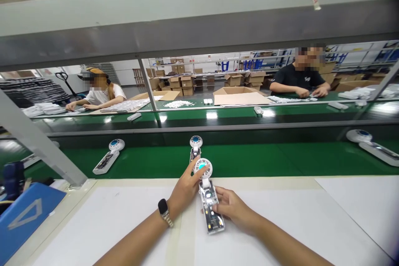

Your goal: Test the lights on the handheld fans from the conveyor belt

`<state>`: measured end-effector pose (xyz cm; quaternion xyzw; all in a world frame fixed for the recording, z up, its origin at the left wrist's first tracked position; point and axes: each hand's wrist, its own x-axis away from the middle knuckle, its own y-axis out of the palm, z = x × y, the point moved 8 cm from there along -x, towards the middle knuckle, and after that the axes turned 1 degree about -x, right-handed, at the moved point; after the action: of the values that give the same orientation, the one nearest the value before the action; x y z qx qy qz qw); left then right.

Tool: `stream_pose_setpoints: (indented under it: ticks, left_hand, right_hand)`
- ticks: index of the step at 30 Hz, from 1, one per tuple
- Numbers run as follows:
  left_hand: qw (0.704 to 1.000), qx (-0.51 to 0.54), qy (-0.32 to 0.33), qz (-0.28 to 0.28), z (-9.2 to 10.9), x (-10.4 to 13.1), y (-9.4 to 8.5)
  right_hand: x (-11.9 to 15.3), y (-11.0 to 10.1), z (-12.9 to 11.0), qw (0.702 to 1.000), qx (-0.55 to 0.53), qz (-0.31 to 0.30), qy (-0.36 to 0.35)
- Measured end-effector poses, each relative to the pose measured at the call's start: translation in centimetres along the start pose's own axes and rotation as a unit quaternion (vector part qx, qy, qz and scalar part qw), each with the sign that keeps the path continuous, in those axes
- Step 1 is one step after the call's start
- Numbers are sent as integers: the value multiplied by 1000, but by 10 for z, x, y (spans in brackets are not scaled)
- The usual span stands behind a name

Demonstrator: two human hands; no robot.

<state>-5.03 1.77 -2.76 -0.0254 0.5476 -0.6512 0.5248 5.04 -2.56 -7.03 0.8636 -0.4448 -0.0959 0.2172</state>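
Observation:
A white device with a round, blue-centred head and an open body showing a circuit board [212,213] is held over the white tabletop. My left hand [184,189] has its fingers at the round head. On the right side of the body, my right hand [233,210] grips with its thumb on the board side. Just beyond them, a second such device [196,141] lies on the green belt, partly hidden by my left fingers and the held device. A watch is on my left wrist.
Further devices lie on the green belt [255,160], one at left [106,162] and one at right [378,152]. A blue folder [29,220] sits at left beside a slanted metal post. Two people work across the line, near cardboard boxes [240,95].

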Motion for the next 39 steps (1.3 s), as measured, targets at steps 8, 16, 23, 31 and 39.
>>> stream_pose_setpoints:
  ticks: [8,16,23,31,39]
  left_hand:
    - [999,-6,-14,-31,3,0,2]
    - [985,-87,-147,29,-47,1,-16]
    - [961,1,-274,41,-97,6,-29]
    - [861,210,-416,201,-131,23,-46]
    - [847,298,-377,230,-96,24,-27]
  right_hand:
    - [1,5,-5,1000,-15,12,9]
    - [-4,-45,-17,979,-118,161,-41]
    - [5,-135,-64,927,-84,311,-192]
    - [49,-194,-79,800,52,543,-251]
    - [36,-131,-78,814,224,475,-248]
